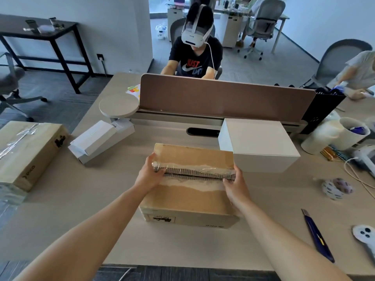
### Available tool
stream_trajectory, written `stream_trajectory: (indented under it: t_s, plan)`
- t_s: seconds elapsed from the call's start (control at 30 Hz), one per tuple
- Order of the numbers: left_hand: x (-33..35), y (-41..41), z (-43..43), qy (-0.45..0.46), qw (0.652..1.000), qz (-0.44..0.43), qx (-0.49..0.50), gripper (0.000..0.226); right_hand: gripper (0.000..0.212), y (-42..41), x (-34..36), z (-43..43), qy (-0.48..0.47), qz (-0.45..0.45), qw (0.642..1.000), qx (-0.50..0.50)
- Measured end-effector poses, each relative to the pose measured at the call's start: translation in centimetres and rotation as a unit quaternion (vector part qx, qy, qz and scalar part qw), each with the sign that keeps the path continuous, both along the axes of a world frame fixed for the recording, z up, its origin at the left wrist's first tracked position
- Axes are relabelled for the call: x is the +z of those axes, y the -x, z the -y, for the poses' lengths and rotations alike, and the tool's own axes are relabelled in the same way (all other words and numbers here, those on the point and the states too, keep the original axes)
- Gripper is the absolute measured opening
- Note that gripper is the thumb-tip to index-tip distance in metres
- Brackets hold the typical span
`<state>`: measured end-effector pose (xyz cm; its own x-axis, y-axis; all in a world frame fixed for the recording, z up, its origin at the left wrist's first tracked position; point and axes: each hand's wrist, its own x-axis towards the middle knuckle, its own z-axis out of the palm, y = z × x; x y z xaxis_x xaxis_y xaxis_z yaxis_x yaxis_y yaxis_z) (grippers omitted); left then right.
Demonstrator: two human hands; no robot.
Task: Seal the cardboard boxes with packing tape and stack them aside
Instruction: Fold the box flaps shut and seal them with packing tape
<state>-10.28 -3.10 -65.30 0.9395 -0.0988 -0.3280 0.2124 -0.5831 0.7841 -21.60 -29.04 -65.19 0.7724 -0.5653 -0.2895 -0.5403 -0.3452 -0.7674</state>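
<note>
A brown cardboard box (190,197) lies on the desk in front of me, its two top flaps meeting at a seam with torn paper and old clear tape along it. My left hand (149,173) holds the left end of the seam, thumb over the far flap's edge. My right hand (236,185) holds the right end, fingers curled over the flap edges. A roll of packing tape (335,188) lies on the desk to the right, apart from both hands. A taped brown box (26,153) stands at the far left.
A white box (261,145) stands just behind the brown box on the right, flat white boxes (99,138) at the back left. A blue utility knife (317,236) and a white controller (365,236) lie at the right. A person in a headset sits behind the desk divider (223,98).
</note>
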Motion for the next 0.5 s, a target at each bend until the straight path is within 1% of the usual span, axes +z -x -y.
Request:
stream_trajectory:
  t_s: [0.13,0.23,0.3,0.37,0.43,0.5]
  plan:
    - [0.2,-0.5,-0.3,-0.002,1.000,0.007,-0.009,0.070,0.071,-1.0,0.1,0.5,-0.015,-0.008,1.000,0.007]
    - [0.7,-0.4,-0.5,0.008,1.000,-0.005,0.009,0.084,0.076,-1.5,-0.1,1.0,-0.020,-0.013,1.000,0.010]
    - [0.7,-0.2,-0.7,-0.021,0.999,-0.010,0.028,0.087,0.081,-1.4,0.1,1.2,0.000,-0.034,0.999,-0.007]
    - [0.6,0.2,-0.9,-0.043,0.998,-0.035,0.040,0.087,0.085,-1.2,0.0,1.3,0.008,-0.066,0.997,-0.029]
    - [0.6,0.6,-0.7,-0.022,0.996,-0.080,0.045,0.088,0.082,-1.0,0.0,0.9,-0.014,-0.098,0.994,-0.050]
    - [0.8,1.1,-0.4,0.008,0.993,-0.107,0.051,0.086,0.070,-0.8,0.0,0.4,-0.046,-0.099,0.992,-0.057]
